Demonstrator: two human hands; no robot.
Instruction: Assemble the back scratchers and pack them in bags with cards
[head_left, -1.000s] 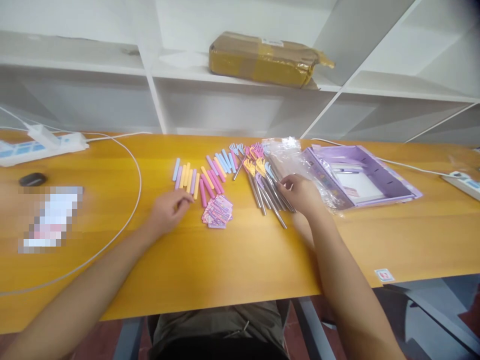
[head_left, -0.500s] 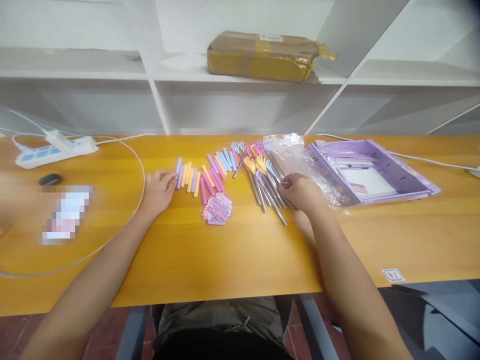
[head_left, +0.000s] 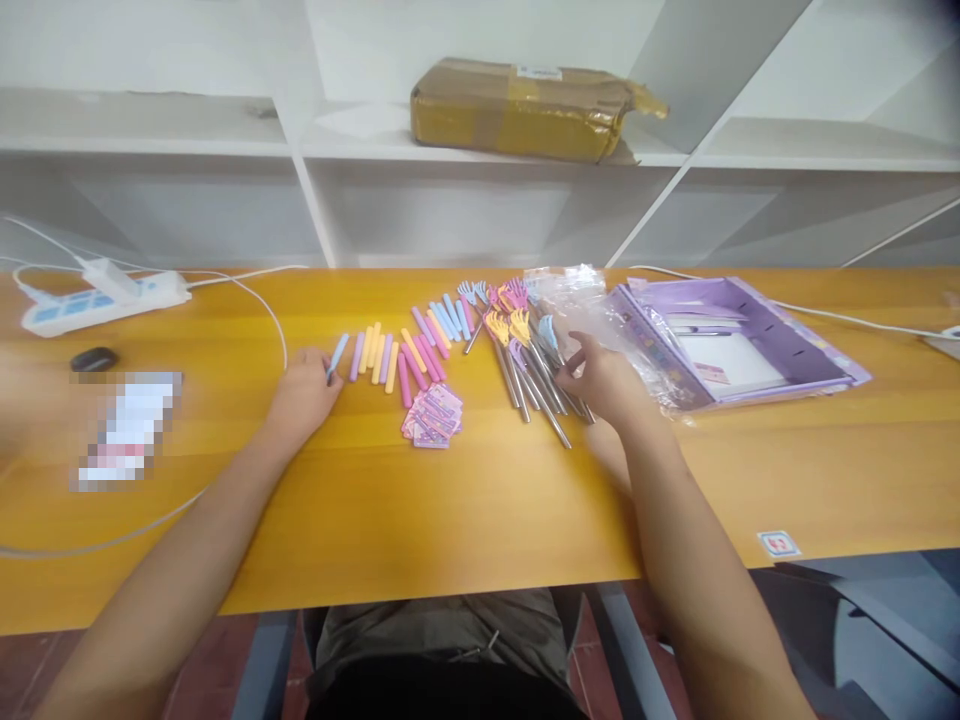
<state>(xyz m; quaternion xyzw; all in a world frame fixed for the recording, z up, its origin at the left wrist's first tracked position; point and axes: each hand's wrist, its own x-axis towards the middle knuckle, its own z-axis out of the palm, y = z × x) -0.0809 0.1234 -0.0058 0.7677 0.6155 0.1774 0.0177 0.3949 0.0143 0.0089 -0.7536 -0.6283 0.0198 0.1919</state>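
In the head view, my left hand (head_left: pixel 304 395) pinches a light-blue tube (head_left: pixel 339 352), tilted at the left end of a row of yellow, purple and pink tubes (head_left: pixel 386 360). My right hand (head_left: pixel 600 380) is at the right side of a pile of back scratchers (head_left: pixel 529 375) with metal rods and coloured hand-shaped heads. Its index finger is raised, while the thumb and lower fingers close on the rod of a blue-headed back scratcher (head_left: pixel 548 331); the grip is partly hidden. Below the tubes lies a fanned stack of pink printed cards (head_left: pixel 433 416).
A clear plastic bag (head_left: pixel 577 300) lies beside an open purple box (head_left: pixel 750 340) holding papers. At left are a power strip (head_left: pixel 105 303), a black oval object (head_left: pixel 94 358), a blurred-out phone-like object (head_left: pixel 131 425) and a white cable. A taped parcel (head_left: pixel 517 110) sits on the shelf.
My left hand has drawn the blue tube left, away from the row, and tilted it. My right index finger has lifted, and the blue scratcher head has shifted slightly right.
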